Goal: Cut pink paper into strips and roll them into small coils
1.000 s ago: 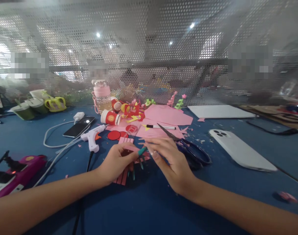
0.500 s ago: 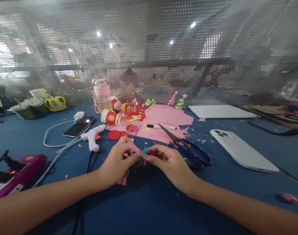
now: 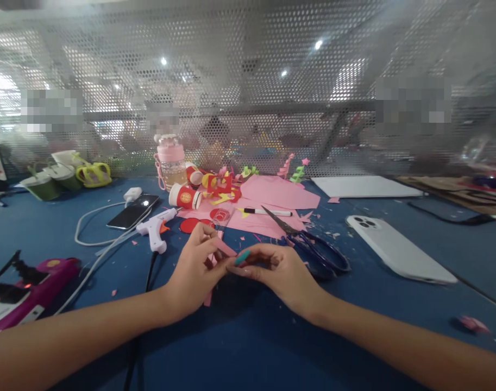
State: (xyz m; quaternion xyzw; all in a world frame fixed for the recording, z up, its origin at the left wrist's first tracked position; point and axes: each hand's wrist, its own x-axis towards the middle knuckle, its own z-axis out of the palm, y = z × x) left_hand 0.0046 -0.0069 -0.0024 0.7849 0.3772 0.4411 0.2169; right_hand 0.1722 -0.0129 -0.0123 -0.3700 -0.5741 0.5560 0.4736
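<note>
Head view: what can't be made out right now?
Head view: far end of the pink strip, hidden by the left hand.
Head view: whether the right hand grips anything; its fingertips overlap the left's.
Head view: rest of the magenta power strip, cut off by the left edge.
Head view: emblem on the red-and-white cup, too small to read.
Head view: background beyond the perforated screen, blurred and broken up by it.

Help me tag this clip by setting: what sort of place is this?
Probably a craft workspace: a glue gun, scissors and cut pink paper lie on a blue table.
</note>
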